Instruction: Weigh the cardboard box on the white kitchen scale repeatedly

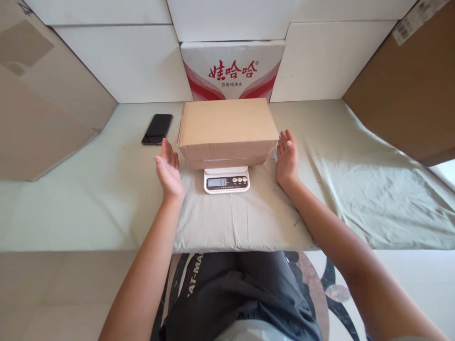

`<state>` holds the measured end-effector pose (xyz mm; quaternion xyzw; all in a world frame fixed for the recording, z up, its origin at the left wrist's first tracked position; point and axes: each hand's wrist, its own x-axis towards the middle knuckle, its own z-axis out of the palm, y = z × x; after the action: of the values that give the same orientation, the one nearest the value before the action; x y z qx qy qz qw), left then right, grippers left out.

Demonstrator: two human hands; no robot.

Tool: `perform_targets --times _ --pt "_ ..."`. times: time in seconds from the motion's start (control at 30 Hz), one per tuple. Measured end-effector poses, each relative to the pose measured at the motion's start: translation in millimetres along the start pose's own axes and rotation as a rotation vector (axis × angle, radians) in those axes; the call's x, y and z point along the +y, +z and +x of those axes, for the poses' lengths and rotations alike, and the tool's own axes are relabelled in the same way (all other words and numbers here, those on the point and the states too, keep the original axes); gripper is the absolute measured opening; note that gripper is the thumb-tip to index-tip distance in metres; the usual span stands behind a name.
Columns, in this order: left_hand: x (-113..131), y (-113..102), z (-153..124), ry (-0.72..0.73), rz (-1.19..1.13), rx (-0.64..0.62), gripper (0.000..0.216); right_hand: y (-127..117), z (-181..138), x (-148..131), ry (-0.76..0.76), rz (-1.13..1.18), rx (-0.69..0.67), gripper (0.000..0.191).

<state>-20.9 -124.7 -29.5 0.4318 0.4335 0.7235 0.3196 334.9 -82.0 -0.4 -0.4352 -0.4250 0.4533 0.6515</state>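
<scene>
Fingers point(168, 150) of both hands are extended, gripping nothing. A phone point(157, 129) lies far left, beyond the left hand point(169, 174). The carton point(227, 123) rests on the white scale point(226, 185) on the cloth-covered worktop point(216, 222). The right hand point(287, 161) is positioned just beside the carton's right side.

A cardboard box point(227, 122) conceals the rear of a white scale point(226, 190), its smallest lettering illegible, and part of a printed carton's point(232, 73) lower edge, while the frame crops the left brown carton point(53, 104), right brown carton point(401, 90), left arm point(142, 274) and right arm point(355, 255).
</scene>
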Motion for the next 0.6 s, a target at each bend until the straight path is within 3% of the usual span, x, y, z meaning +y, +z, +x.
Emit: perform_targets --times 0.33,0.6 --pt "0 -1 0 0.047 0.063 -0.040 0.086 3 -4 -4 -0.041 -0.006 -0.027 0.096" --pt "20 24 -16 0.050 0.096 -0.103 0.094 10 -15 -11 -0.085 -0.033 -0.075 0.093"
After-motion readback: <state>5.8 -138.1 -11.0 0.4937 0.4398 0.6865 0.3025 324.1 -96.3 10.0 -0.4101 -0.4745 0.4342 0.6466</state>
